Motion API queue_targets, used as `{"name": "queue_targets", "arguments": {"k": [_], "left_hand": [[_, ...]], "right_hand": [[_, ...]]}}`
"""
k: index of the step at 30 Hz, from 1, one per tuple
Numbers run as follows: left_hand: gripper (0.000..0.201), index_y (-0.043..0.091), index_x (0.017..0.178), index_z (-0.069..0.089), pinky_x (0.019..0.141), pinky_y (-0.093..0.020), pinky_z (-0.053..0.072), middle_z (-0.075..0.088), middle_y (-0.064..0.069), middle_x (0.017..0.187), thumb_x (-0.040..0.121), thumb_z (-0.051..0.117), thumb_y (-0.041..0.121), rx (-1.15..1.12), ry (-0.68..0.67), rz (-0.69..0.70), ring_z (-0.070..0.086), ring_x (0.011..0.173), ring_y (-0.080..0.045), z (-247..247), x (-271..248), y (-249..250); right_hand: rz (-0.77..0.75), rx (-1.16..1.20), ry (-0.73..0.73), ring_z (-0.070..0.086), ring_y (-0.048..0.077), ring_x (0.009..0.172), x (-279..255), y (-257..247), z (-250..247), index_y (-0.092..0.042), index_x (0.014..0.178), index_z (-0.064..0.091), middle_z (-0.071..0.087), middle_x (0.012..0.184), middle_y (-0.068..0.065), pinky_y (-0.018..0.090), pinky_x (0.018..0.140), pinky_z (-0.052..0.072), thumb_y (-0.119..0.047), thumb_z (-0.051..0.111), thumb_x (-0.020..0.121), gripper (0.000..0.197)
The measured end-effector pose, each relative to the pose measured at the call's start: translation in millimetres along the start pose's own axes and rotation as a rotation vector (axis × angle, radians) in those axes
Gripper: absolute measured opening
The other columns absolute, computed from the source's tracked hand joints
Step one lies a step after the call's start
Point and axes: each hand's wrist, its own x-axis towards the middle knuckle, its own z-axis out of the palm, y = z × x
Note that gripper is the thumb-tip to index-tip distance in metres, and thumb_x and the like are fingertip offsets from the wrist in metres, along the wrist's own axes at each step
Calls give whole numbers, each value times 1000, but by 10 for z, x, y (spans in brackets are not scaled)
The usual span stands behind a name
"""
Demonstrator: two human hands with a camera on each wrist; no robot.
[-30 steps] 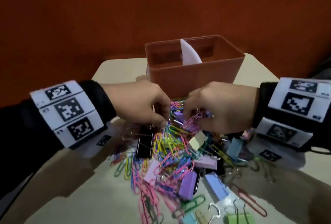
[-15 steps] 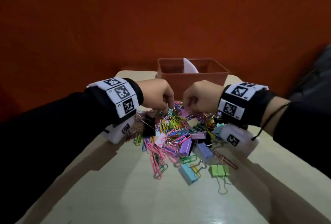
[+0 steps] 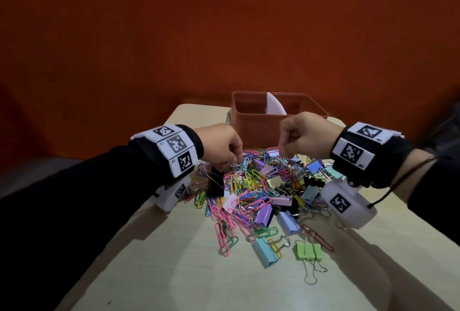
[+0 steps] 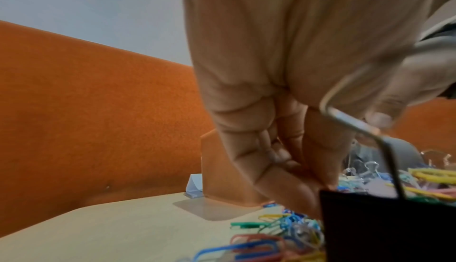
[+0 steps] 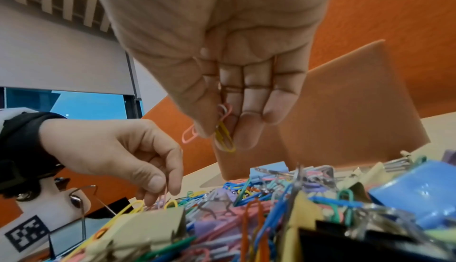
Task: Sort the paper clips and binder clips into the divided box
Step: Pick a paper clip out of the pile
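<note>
Two hands work the clip pile (image 3: 261,186) before the divided box (image 3: 251,121): right hand (image 3: 306,136) has lifted, pinching paper clips (image 5: 223,129) (pink, yellow); left hand (image 3: 221,146) still pinches into the heap.

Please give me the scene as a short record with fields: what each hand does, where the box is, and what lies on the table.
right hand: pinches a few thin wire paper clips, pink and yellow among them, lifted above the pile
left hand: fingertips down in the pile, pinching a pink paper clip
box: brown plastic divided box with white divider, behind the pile; contents not visible
pile: mixed coloured paper clips and binder clips on beige table
near left wrist: black binder clip
</note>
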Motion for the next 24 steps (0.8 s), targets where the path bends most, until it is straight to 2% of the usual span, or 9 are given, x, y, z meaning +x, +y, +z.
{"name": "queue_targets", "arguments": {"k": [3,5,6,10,13,14,17,20,24], "left_hand": [[16,14,102,71,50,-13,46,66,7,74,87,70,19,93,-40,8,56,51,2,16,45,47],[26,16,104,70,58,-16,48,69,5,85,81,76,28,165,-74,24,57,60,-2,28,92,61],[28,15,103,70,56,-14,47,70,3,88,79,77,29,176,-87,27,56,59,-2,30,118,64],[13,12,89,72,46,-8,37,68,2,76,80,76,20,249,-108,76,52,53,1,17,203,87],[5,7,82,69,46,-10,37,60,10,56,82,69,13,234,-131,101,50,44,0,-20,243,78],[6,6,81,68,48,-12,38,59,11,53,82,67,12,213,-139,106,49,44,0,-41,248,69],[5,8,88,70,59,-17,49,66,4,68,86,68,12,38,-180,81,58,54,-5,-165,267,-9],[6,12,88,68,64,-26,58,69,-2,70,87,68,6,-244,-181,76,64,61,-15,-382,282,-48],[8,9,86,70,61,-21,57,70,-1,67,84,68,2,-460,10,138,64,59,-11,-697,342,59]], "right_hand": [[1,36,-18,58,-1,49,35,20,-11,-8,77,63,69,64,2,8,47,39,-1,71,78,10],[0,56,-30,62,1,54,65,33,-19,-10,79,62,70,65,0,11,51,42,0,69,80,12],[0,74,-42,65,5,59,79,41,-24,-12,81,62,70,66,1,15,55,45,1,67,81,14],[0,140,-120,70,11,67,133,68,-11,-24,99,64,70,70,-1,23,64,53,7,53,87,35],[47,207,-157,69,12,64,187,76,-18,-25,92,64,64,67,-2,21,58,51,5,46,92,34],[73,245,-176,68,12,63,198,73,-32,-22,89,63,64,68,1,21,58,52,4,46,93,31],[120,410,-244,68,18,66,217,98,-51,-11,90,61,62,73,7,28,62,57,3,47,94,20],[95,526,-277,67,19,63,246,121,-101,-7,95,63,65,67,5,25,53,52,-2,56,92,8],[80,587,-198,57,12,46,350,63,-278,-3,90,67,69,69,10,17,39,41,-2,65,84,7]]}}
